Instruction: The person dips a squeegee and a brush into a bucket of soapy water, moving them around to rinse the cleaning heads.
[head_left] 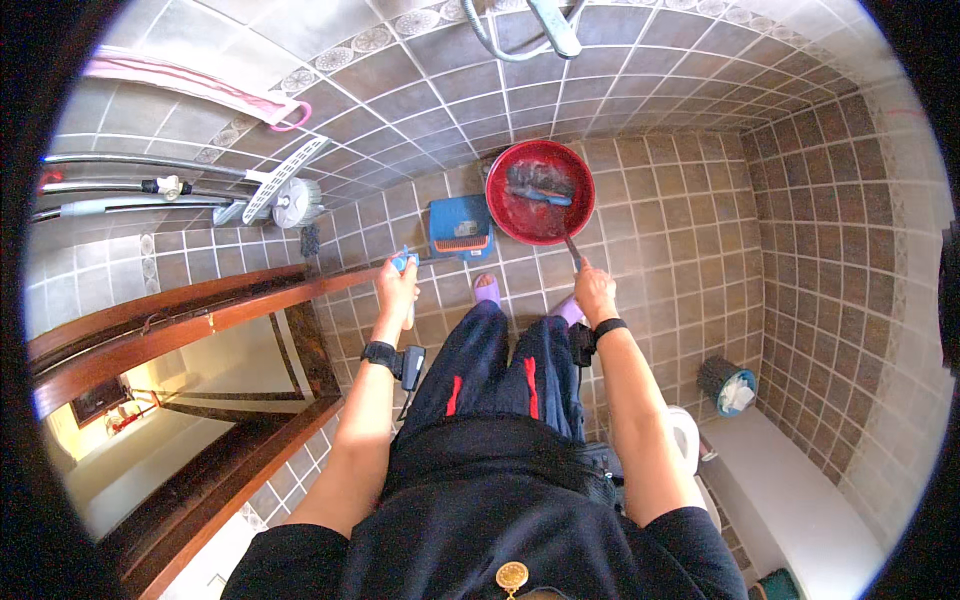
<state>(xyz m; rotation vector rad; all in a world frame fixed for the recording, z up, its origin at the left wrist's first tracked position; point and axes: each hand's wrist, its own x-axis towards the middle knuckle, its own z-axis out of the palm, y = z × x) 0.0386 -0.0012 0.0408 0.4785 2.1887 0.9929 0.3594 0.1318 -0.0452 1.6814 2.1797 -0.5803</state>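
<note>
Left hand point(398, 288) wrapping around a blue handle point(405, 261), blue dustpan point(450, 214) resting on floor tiles point(640, 250) ahead, right hand point(596, 292) gripping a dark stick point(573, 250) meeting the near rim of a red basin point(525, 233), blue brush point(541, 194) lying inside.

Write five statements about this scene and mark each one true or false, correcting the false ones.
1. The right hand grips a dark handle. True.
2. The left hand is empty. False: it grips a light-blue piece.
3. The blue dustpan lies right of the round red vessel. False: it lies left of it.
4. The waste bin has something white in it. True.
5. The slippers are green. False: they are purple.
</note>
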